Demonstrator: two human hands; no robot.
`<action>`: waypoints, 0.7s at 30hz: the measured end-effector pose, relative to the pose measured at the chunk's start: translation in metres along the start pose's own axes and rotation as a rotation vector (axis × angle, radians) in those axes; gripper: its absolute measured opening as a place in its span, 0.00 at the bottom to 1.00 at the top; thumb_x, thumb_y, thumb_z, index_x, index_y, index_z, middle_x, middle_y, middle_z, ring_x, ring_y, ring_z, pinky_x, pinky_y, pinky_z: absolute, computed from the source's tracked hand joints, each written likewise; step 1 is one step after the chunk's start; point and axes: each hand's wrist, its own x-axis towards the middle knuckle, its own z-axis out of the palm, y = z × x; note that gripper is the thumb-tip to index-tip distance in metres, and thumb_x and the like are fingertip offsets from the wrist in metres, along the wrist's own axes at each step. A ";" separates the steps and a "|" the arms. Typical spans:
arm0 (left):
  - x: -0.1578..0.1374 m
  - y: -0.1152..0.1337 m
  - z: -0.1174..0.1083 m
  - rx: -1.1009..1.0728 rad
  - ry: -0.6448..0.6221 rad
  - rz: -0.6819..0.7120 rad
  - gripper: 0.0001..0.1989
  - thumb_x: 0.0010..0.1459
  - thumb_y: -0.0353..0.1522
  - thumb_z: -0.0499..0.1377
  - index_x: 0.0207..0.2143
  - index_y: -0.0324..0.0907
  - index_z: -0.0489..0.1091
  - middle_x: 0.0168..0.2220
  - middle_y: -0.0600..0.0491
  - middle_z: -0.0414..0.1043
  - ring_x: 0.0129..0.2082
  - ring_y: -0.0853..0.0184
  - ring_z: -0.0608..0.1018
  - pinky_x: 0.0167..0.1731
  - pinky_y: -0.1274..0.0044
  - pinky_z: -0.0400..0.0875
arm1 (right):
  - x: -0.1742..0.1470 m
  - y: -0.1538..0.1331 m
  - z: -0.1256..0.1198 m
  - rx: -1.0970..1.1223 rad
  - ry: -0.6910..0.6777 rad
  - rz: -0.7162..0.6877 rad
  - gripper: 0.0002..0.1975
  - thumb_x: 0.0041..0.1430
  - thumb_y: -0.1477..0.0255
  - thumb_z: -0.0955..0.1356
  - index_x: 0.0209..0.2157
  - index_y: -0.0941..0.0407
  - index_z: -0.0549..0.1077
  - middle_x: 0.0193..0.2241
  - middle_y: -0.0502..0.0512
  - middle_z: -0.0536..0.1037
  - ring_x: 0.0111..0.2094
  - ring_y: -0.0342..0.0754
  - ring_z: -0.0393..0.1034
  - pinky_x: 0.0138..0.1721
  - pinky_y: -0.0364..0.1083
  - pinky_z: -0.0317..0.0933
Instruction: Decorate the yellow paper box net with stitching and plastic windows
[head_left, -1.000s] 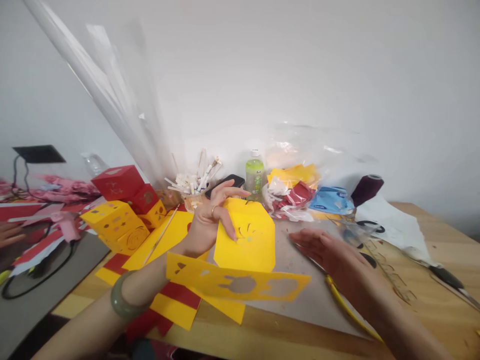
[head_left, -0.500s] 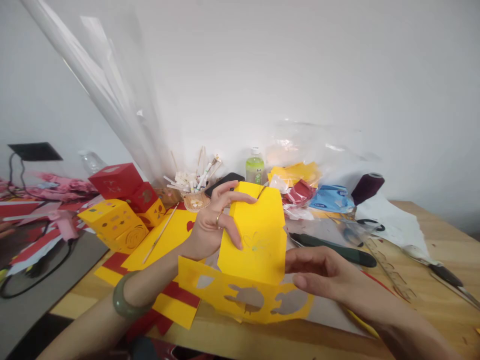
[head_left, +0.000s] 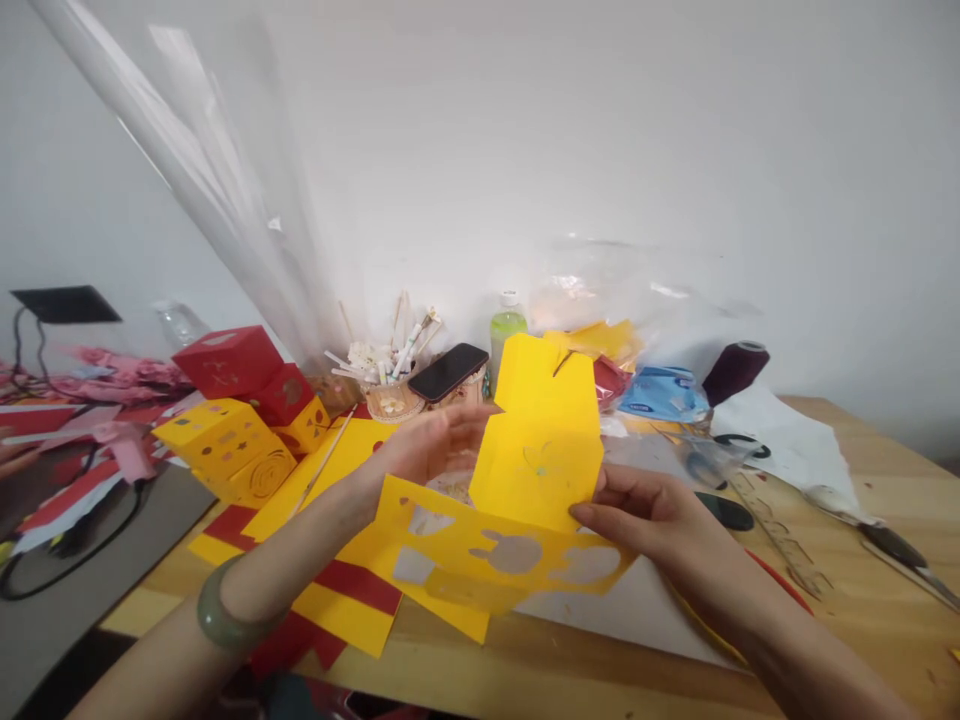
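A folded yellow card (head_left: 536,430) with cut-out animal shapes hangs over the table, one panel standing up and a strip with a rabbit-shaped hole running across its front. Its right edge is pinched between the thumb and fingers of my right hand (head_left: 637,505). Faint pencil-like lines and a dark slit mark the upright panel. My left hand (head_left: 431,440) is at the panel's left side, fingers stretched out and slightly blurred; the fingertips reach the card's edge, and I cannot tell whether they touch it. A green bangle (head_left: 225,610) circles my left wrist.
Red boxes (head_left: 229,362) and yellow boxes (head_left: 217,440) stand at left near a pink glue gun (head_left: 124,440). Behind are a phone (head_left: 450,372), a bottle (head_left: 508,318) and a blue packet (head_left: 664,393). A clear ruler (head_left: 780,535) and scissors (head_left: 742,447) lie right.
My left hand has let go of the upright panel and moved down and left. My right hand has closed on the card's right edge. The card has shifted right and tilted.
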 end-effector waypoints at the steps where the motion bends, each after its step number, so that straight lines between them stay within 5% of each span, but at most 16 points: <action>1: -0.003 0.000 0.003 -0.021 -0.074 -0.023 0.28 0.39 0.45 0.67 0.43 0.42 0.71 0.45 0.45 0.74 0.46 0.54 0.74 0.43 0.67 0.68 | 0.000 0.000 0.000 -0.007 0.019 -0.004 0.13 0.48 0.63 0.71 0.33 0.57 0.76 0.32 0.54 0.79 0.33 0.48 0.73 0.37 0.47 0.67; 4: -0.012 0.005 0.016 -0.003 -0.174 -0.112 0.28 0.41 0.31 0.68 0.48 0.44 0.68 0.47 0.48 0.73 0.47 0.57 0.75 0.46 0.68 0.67 | -0.001 0.000 0.002 -0.020 0.088 -0.025 0.14 0.48 0.63 0.71 0.35 0.56 0.76 0.30 0.53 0.79 0.32 0.48 0.73 0.34 0.45 0.66; 7: -0.017 0.013 0.030 0.051 -0.122 -0.203 0.21 0.42 0.26 0.66 0.42 0.42 0.71 0.43 0.49 0.76 0.43 0.60 0.76 0.44 0.71 0.68 | -0.003 -0.003 0.006 -0.064 0.111 -0.037 0.13 0.47 0.62 0.71 0.33 0.55 0.77 0.29 0.52 0.79 0.30 0.47 0.72 0.31 0.43 0.66; 21: -0.013 -0.005 0.027 -0.072 0.045 -0.223 0.21 0.38 0.25 0.67 0.39 0.40 0.73 0.38 0.49 0.77 0.39 0.57 0.78 0.39 0.70 0.71 | -0.002 -0.001 0.007 -0.038 0.072 -0.011 0.16 0.48 0.63 0.71 0.39 0.54 0.77 0.33 0.54 0.80 0.34 0.49 0.74 0.36 0.46 0.68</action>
